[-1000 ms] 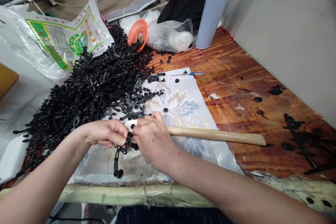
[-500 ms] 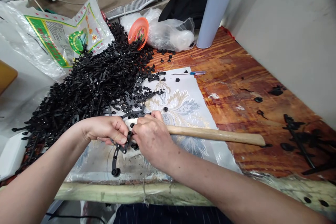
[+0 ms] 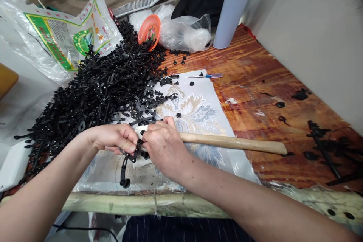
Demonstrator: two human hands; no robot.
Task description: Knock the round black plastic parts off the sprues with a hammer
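Head view: between seven and eight o'clock, my left hand (image 3: 115, 138) pinches a jointed black part (image 3: 134, 158) — my right hand (image 3: 163, 145) grasps its upper end. Black heap (image 3: 93, 85) toward ten, wooden handle (image 3: 235, 142) toward four.

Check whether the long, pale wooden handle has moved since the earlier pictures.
No: the wooden handle still crosses the right edge of the white floral cloth at the same spot.

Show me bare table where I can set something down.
The widest free patch is the wooden table between the flask, screwdriver and grey wall. Another lies right of the cloth, beyond the wooden handle. Left is crowded by the black heap; right, by loose black pieces.
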